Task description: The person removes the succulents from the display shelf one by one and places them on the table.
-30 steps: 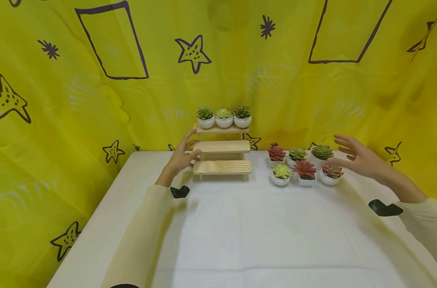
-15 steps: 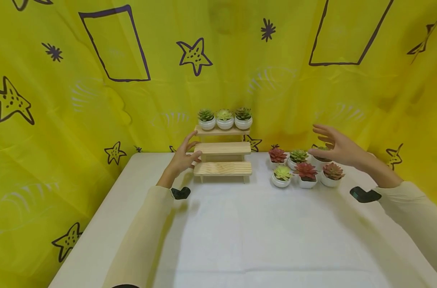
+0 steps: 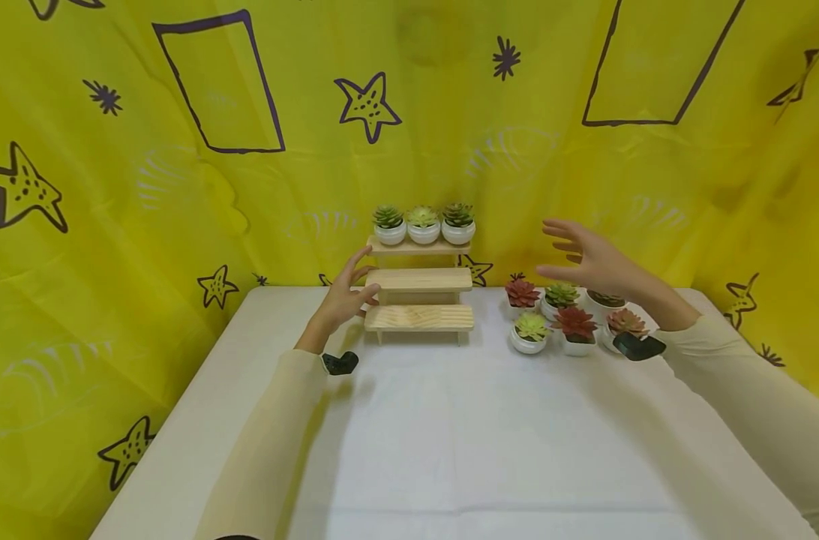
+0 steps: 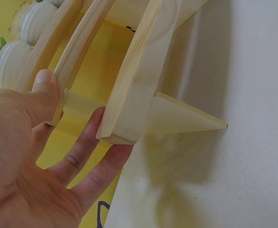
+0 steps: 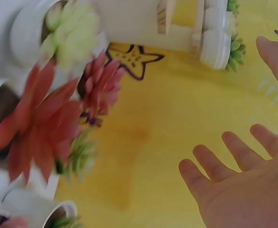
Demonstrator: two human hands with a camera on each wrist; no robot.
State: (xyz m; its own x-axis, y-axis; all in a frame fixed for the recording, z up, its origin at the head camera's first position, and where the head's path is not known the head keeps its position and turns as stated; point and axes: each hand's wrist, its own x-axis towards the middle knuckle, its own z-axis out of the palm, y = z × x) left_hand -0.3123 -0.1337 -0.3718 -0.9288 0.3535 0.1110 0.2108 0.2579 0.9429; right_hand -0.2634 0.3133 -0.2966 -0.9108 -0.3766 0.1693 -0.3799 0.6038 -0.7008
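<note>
A three-tier wooden stand [image 3: 419, 318] stands at the back of the table; three green succulents in round white pots [image 3: 424, 225] line its top tier. My left hand [image 3: 342, 298] holds the stand's left side. In the left wrist view, the thumb [image 4: 45, 90] lies on one board, and fingertips [image 4: 122, 151] touch the end of the front board [image 4: 134, 99]. My right hand [image 3: 595, 261] is in the air with spread fingers, holding nothing, over the back of a group of potted succulents. The group includes a red succulent [image 3: 574, 322] and a light-green succulent [image 3: 532, 328].
White cloth covers the table [image 3: 450, 427]. Close behind the stand hangs a yellow curtain [image 3: 517, 172] printed with dark starfish. The potted succulents stand close together right of the stand; the right hand and forearm partly cover those at the back right.
My right hand has moved left over the potted succulents, towards the stand, with fingers still spread. The left hand has stayed at the stand, and the pots stand where they were.
</note>
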